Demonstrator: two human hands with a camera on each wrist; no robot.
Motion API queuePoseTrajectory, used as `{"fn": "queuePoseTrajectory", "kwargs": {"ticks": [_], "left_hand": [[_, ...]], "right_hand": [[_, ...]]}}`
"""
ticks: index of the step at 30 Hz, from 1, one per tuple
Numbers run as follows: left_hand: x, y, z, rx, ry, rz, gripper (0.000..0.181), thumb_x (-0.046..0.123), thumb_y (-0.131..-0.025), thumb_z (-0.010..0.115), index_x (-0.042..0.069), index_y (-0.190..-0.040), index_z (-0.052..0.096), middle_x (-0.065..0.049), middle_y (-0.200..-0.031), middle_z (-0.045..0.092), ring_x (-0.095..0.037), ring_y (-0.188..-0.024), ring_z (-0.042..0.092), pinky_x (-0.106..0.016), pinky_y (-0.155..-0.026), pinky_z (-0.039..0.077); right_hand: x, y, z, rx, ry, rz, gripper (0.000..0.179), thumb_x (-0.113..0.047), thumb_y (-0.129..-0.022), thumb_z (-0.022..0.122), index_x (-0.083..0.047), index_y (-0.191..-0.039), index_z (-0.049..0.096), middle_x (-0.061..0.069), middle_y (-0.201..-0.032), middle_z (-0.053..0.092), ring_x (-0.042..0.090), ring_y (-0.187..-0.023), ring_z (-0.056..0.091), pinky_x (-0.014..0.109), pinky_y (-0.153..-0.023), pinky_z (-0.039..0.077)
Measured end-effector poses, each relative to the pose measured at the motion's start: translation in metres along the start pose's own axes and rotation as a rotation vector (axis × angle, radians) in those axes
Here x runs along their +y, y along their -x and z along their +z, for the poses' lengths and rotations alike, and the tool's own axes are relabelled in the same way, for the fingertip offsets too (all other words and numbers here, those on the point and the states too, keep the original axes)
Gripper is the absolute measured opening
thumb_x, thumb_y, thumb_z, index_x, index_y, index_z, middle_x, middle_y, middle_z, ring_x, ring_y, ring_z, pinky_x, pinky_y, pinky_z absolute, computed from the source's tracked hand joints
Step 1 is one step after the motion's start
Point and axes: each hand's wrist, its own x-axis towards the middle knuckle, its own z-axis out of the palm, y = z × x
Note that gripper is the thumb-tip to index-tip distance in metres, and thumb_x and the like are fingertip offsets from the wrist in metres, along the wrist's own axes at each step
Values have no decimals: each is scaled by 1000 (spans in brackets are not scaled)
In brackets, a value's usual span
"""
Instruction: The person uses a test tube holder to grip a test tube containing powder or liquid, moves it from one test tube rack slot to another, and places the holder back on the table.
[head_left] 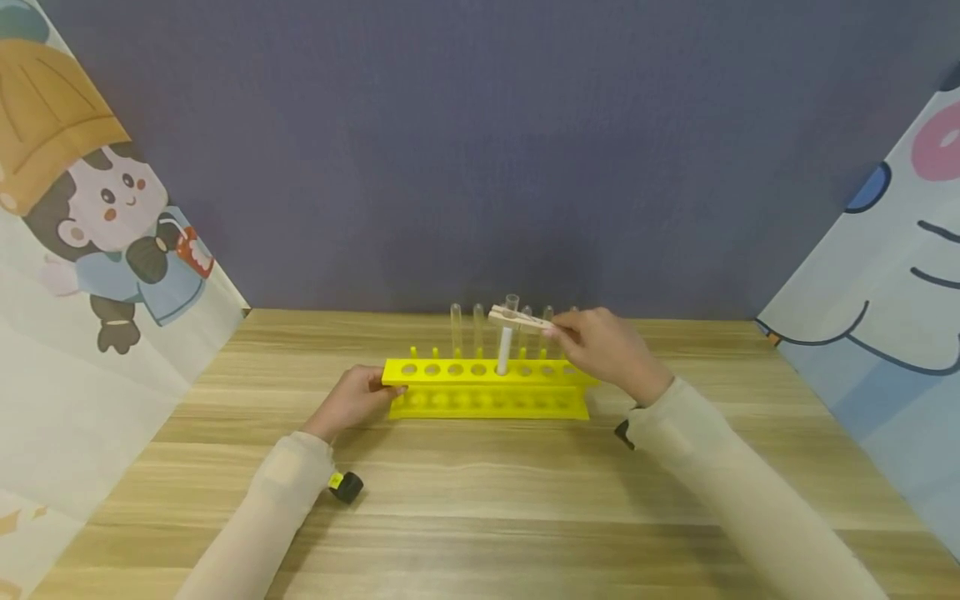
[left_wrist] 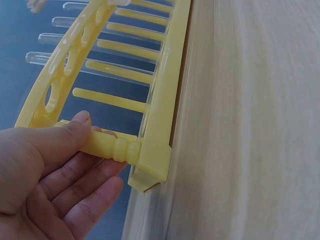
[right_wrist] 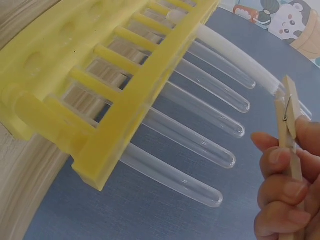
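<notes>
A yellow test tube rack stands on the table, with several clear tubes upside down on its rear pegs. My left hand grips the post at the rack's left end, the thumb lying over that post. In my right hand is a wooden test tube clamp, held by its handle. The clamp's front end closes round the upper part of a test tube with white contents. This tube is slightly tilted, its lower end at a hole in the rack's top bar.
The wood-grain table runs back to a dark blue-grey panel. Cartoon-printed panels border the left and right sides. Two bare yellow pegs stand at the rack's left rear.
</notes>
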Motion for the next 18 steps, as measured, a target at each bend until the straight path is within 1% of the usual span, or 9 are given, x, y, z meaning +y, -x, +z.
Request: {"fn": "queuePoseTrajectory", "kwargs": {"ticks": [3, 10, 16, 18], "left_hand": [[0, 0, 0, -1, 2, 3, 18, 15, -89, 65, 7, -104, 70, -9, -105, 69, -18, -90, 60, -33, -80, 50], [0, 0, 0, 4, 7, 21, 18, 14, -89, 65, 7, -104, 70, -8, -105, 70, -18, -93, 61, -34, -81, 50], [1, 0, 0, 6, 8, 8, 18, 15, -88, 65, 7, -104, 70, -8, -104, 70, -17, -88, 60, -32, -79, 50], [1, 0, 0, 5, 10, 2, 18, 15, -88, 65, 7, -104, 70, -8, -104, 70, -17, -88, 60, -32, -79, 50]], "right_hand": [[1, 0, 2, 3, -10, -3, 26, -25, -97, 54, -6, -87, 67, -2, -53, 42, 9, -44, 32, 26, -48, 37], [3, -1, 7, -14, -17, 11, 25, -26, -97, 54, -6, -88, 67, -2, -51, 41, 9, -43, 31, 26, -47, 37], [3, -1, 10, -14, -31, 9, 26, -27, -96, 54, -6, -88, 68, -3, -50, 42, 8, -43, 32, 26, -46, 36], [4, 0, 11, -10, -31, 2, 26, -27, -96, 54, -7, -86, 67, -3, -50, 42, 8, -43, 32, 26, -46, 37]]}}
